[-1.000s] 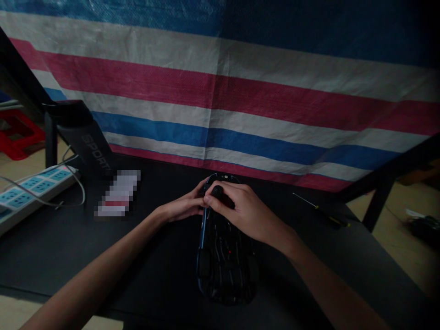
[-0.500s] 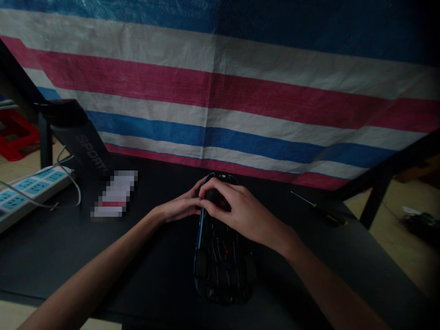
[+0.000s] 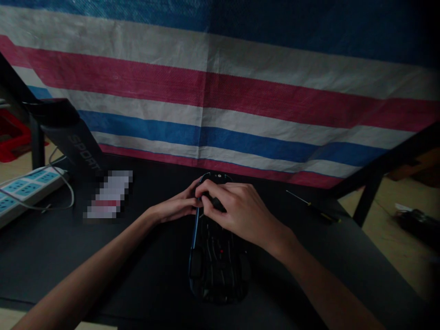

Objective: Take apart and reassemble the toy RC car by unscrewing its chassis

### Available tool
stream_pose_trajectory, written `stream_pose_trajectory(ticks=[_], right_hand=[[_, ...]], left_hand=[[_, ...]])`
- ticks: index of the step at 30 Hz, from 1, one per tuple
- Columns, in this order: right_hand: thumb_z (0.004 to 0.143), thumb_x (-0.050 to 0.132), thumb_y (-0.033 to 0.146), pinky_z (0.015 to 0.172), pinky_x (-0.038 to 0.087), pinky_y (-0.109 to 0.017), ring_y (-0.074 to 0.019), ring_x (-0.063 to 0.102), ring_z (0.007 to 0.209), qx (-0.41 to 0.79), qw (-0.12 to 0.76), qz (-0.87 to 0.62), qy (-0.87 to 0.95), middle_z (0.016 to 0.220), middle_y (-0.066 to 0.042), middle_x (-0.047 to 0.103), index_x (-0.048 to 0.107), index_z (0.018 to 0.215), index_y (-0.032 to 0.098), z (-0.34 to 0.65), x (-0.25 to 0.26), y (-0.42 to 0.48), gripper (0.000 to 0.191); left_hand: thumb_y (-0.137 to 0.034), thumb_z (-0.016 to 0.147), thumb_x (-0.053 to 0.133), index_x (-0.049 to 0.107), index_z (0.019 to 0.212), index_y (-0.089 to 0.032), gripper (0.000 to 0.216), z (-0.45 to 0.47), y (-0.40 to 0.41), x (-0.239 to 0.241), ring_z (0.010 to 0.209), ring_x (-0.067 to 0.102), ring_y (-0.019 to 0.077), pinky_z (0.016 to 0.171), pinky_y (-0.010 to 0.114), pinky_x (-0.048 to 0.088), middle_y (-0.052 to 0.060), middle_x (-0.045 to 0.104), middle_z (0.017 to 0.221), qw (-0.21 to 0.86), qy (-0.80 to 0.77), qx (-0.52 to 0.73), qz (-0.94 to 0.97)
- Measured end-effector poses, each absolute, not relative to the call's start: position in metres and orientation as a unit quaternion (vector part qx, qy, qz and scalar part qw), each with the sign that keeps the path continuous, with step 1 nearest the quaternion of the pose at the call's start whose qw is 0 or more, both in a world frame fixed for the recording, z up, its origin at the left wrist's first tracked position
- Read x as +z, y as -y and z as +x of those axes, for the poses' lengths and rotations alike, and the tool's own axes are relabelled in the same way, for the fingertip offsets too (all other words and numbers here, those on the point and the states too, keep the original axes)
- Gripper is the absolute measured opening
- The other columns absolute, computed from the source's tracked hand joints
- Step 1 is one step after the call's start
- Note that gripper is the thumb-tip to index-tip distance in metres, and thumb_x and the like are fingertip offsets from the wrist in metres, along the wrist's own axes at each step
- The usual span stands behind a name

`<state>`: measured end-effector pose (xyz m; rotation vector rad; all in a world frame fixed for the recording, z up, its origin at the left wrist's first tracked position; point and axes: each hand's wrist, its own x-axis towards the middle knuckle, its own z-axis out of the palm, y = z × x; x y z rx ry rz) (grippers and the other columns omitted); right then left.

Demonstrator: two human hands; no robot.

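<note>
Head camera: upside-down black plastic toy car with blue trim (image 3: 216,261) lies centre on the dark tabletop (image 3: 103,256); left hand (image 3: 175,208), fingers together, grips its far end, and right hand (image 3: 237,211) pinches there too.

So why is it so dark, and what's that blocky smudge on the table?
Head view: dim light, corners fading to black; the toy car under the left hand and right hand melts into the dark table, so their grip is unclear. The blocky patch is pixelated; the striped tarp reads clear.
</note>
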<state>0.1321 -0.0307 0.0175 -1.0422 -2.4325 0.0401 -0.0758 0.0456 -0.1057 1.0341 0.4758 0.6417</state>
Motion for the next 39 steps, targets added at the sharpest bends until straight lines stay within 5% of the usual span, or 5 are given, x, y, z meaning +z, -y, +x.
stream_pose_trajectory(ticks=[13, 19, 25, 32, 39], right_hand=[[0.108, 0.048, 0.038, 0.072, 0.049, -0.031, -0.017, 0.071, 0.075, 0.025, 0.244, -0.399, 0.884, 0.085, 0.001, 0.074, 0.064, 0.114, 0.024, 0.129, 0.018, 0.034, 0.022], [0.102, 0.057, 0.021, 0.099, 0.05, -0.033, -0.019, 0.069, 0.114, 0.057, 0.294, -0.323, 0.898, 0.119, -0.005, 0.075, 0.065, 0.121, 0.022, 0.13, 0.019, 0.032, 0.021], [0.106, 0.058, 0.037, 0.076, 0.05, -0.029, -0.0148, 0.07, 0.079, 0.076, 0.286, -0.354, 0.887, 0.087, 0.001, 0.076, 0.072, 0.106, 0.024, 0.129, 0.016, 0.033, 0.018], [0.098, 0.058, 0.018, 0.102, 0.052, -0.035, -0.0194, 0.069, 0.111, 0.075, 0.308, -0.296, 0.901, 0.119, -0.004, 0.075, 0.064, 0.121, 0.023, 0.127, 0.017, 0.036, 0.025], [0.104, 0.057, 0.028, 0.09, 0.054, -0.034, -0.0194, 0.073, 0.098, 0.037, 0.295, -0.338, 0.893, 0.107, -0.003, 0.078, 0.067, 0.116, 0.022, 0.127, 0.015, 0.034, 0.016]], left_hand=[[-0.024, 0.089, 0.079, 0.033, 0.164, -0.039, 0.089, -0.078, -0.047, -0.109, 0.128, 0.06, 0.0239, 0.104, 0.036, 0.051, 0.009, 0.056, 0.152, 0.77, -0.239, 0.304, 0.508], [-0.02, 0.089, 0.078, 0.039, 0.162, -0.032, 0.083, -0.078, -0.044, -0.103, 0.131, 0.059, 0.0275, 0.107, 0.04, 0.05, 0.011, 0.059, 0.147, 0.766, -0.256, 0.296, 0.509], [-0.016, 0.085, 0.082, 0.023, 0.167, -0.038, 0.104, -0.082, -0.045, -0.104, 0.132, 0.059, 0.0261, 0.105, 0.037, 0.05, 0.01, 0.057, 0.151, 0.774, -0.253, 0.283, 0.508], [-0.021, 0.094, 0.074, 0.023, 0.168, -0.037, 0.092, -0.079, -0.047, -0.114, 0.132, 0.059, 0.0268, 0.106, 0.042, 0.049, 0.011, 0.06, 0.147, 0.758, -0.257, 0.306, 0.516], [-0.017, 0.088, 0.079, 0.025, 0.167, -0.04, 0.098, -0.078, -0.049, -0.112, 0.126, 0.062, 0.0248, 0.101, 0.037, 0.051, 0.009, 0.061, 0.146, 0.767, -0.259, 0.296, 0.507]])
